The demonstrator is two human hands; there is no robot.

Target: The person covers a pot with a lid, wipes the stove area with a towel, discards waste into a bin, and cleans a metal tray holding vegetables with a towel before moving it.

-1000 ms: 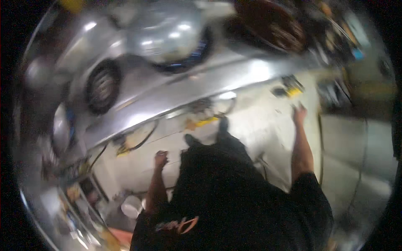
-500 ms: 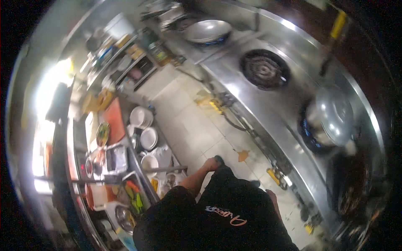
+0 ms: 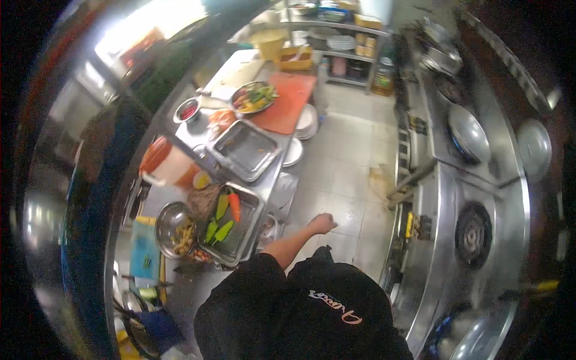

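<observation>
My left hand (image 3: 324,223) hangs over the tiled floor in front of my dark shirt, its fingers curled into a loose fist with no object showing in them. It touches nothing and is apart from the steel counter on the left. My right hand is out of view. Nearest to the left hand on the counter is a metal tray (image 3: 245,231) with green and orange vegetable pieces. Beside that tray stands a metal bowl (image 3: 175,230) with chopped pale food. Farther back lie another metal tray (image 3: 246,150), a bowl of mixed vegetables (image 3: 253,98) and an orange cutting board (image 3: 288,105).
A stove (image 3: 441,207) runs along the right, with a burner (image 3: 473,235) and a wok (image 3: 470,133). White dishes (image 3: 306,123) sit on a lower level beside the counter. At the far end are a shelf rack (image 3: 348,54) and an oil bottle (image 3: 383,78). A tiled aisle (image 3: 348,156) runs between.
My view has swung to the left, so the counter is nearer the middle and the stove farther right. My right hand has left the view; my left hand stays over the aisle.
</observation>
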